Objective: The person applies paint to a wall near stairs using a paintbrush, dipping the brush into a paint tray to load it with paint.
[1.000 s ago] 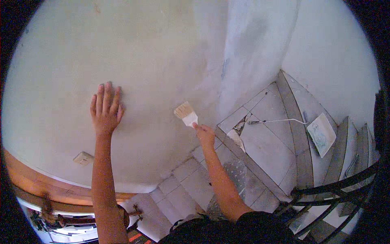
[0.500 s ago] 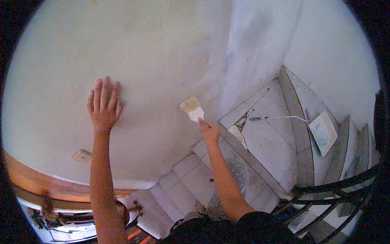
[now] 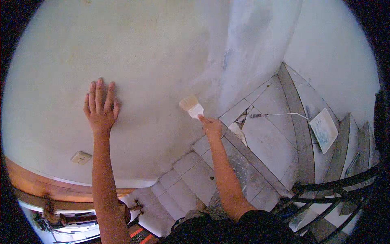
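Observation:
My left hand lies flat on the pale wall, fingers stretched upward and apart. Nothing is in it. To its right, my right hand grips a wide paintbrush by its white handle. The light bristles point up and left, close against the wall; whether they press on it is hard to tell. Whiter, patchy paint covers the wall above and to the right of the brush, towards the corner.
Tiled stairs climb to the right, with a broken tile beside the wall. A paint roller and a white paint tray lie on the steps. Black railing stands at lower right. A wall switch sits below my left hand.
My left hand has shifted slightly left along the wall. The brush has moved only a little, its bristles slightly left; my right hand still grips it.

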The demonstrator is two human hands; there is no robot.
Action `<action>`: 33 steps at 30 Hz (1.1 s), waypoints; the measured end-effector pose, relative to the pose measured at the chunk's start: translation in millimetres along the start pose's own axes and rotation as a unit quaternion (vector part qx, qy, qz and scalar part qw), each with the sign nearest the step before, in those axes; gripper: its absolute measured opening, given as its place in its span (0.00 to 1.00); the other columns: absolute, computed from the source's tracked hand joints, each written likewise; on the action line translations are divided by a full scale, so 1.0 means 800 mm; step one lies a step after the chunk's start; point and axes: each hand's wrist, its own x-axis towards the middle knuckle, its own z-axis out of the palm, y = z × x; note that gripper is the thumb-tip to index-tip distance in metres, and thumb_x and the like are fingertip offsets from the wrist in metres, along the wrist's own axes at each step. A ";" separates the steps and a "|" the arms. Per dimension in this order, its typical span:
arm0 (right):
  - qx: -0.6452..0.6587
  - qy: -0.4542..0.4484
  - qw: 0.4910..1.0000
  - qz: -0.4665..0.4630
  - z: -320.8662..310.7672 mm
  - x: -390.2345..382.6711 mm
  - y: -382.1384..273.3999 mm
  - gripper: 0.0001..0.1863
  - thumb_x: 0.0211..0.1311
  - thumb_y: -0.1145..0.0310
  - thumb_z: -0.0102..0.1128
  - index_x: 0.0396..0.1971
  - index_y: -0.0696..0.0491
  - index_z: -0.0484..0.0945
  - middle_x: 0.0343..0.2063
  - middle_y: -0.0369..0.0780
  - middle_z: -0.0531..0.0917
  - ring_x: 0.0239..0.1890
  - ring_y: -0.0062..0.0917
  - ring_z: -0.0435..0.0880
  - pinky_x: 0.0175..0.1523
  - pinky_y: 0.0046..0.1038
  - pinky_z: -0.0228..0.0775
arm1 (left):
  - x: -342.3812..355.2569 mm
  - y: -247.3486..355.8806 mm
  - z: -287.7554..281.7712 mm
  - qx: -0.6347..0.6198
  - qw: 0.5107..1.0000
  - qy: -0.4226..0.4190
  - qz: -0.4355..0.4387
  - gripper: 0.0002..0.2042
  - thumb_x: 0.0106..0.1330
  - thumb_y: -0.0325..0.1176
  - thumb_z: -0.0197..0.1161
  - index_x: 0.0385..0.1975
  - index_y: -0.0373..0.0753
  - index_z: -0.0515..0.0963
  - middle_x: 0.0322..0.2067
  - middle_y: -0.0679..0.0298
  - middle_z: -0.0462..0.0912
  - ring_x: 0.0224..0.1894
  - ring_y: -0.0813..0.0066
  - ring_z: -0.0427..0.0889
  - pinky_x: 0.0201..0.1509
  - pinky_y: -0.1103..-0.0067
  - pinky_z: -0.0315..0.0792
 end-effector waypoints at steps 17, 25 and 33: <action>0.016 0.059 0.997 -0.054 -0.040 0.053 0.015 0.32 0.43 0.35 0.55 0.23 0.54 0.81 0.20 0.45 0.80 0.26 0.41 0.79 0.33 0.38 0.67 | 0.001 0.010 0.000 0.003 1.000 0.004 -0.007 0.20 0.60 0.43 0.47 0.54 0.57 0.67 0.58 0.67 0.63 0.60 0.70 0.61 0.61 0.72 0.52; -0.081 0.073 0.988 -0.111 -0.053 0.042 -0.026 0.31 0.47 0.38 0.54 0.20 0.56 0.80 0.19 0.44 0.80 0.25 0.36 0.80 0.33 0.38 0.68 | -0.001 0.017 0.004 0.005 1.000 0.016 -0.016 0.19 0.61 0.43 0.47 0.54 0.57 0.66 0.58 0.67 0.63 0.60 0.70 0.61 0.61 0.72 0.52; 0.102 0.082 0.989 -0.062 -0.076 0.024 -0.041 0.29 0.45 0.39 0.58 0.20 0.55 0.81 0.11 0.40 0.75 0.19 0.32 0.75 0.29 0.34 0.65 | -0.003 0.010 -0.001 0.014 1.000 0.004 -0.012 0.19 0.62 0.43 0.46 0.54 0.56 0.67 0.58 0.67 0.63 0.60 0.71 0.61 0.61 0.73 0.52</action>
